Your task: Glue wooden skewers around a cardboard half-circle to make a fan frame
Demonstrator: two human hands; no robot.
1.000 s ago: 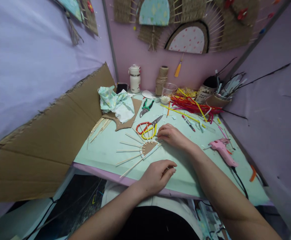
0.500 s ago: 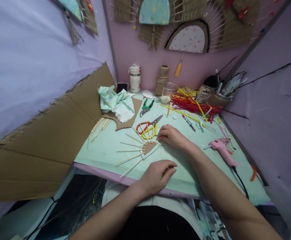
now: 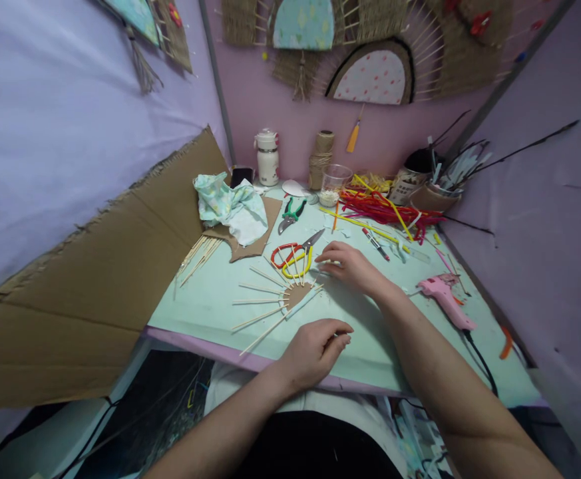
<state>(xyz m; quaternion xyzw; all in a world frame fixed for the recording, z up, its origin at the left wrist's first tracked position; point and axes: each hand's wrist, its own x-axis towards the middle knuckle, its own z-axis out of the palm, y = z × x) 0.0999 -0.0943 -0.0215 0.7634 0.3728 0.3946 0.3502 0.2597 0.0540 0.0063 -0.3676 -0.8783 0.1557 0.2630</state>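
A half-round cardboard piece (image 3: 297,293) with several wooden sticks (image 3: 260,301) fanning out of it lies on the pale green table (image 3: 205,293). My right hand (image 3: 347,265) hovers just right of it, fingers curled and pinched on a thin pale stick. Close behind the fan lie red and yellow scissors (image 3: 295,256). My left hand (image 3: 315,349) rests near the table's front edge with its fingers curled loosely; a small pale piece shows at its fingertips.
A pink glue gun (image 3: 444,299) with a cord lies at the right. Green pliers (image 3: 290,214), crumpled cloth (image 3: 230,206), loose sticks (image 3: 197,256), red and yellow stems (image 3: 385,211), a cup (image 3: 334,183) and a bottle (image 3: 267,156) crowd the back. Cardboard sheet (image 3: 105,266) leans at left.
My right hand has lifted slightly and shifted back and to the right, away from the fan's edge. The left hand has stayed where it was.
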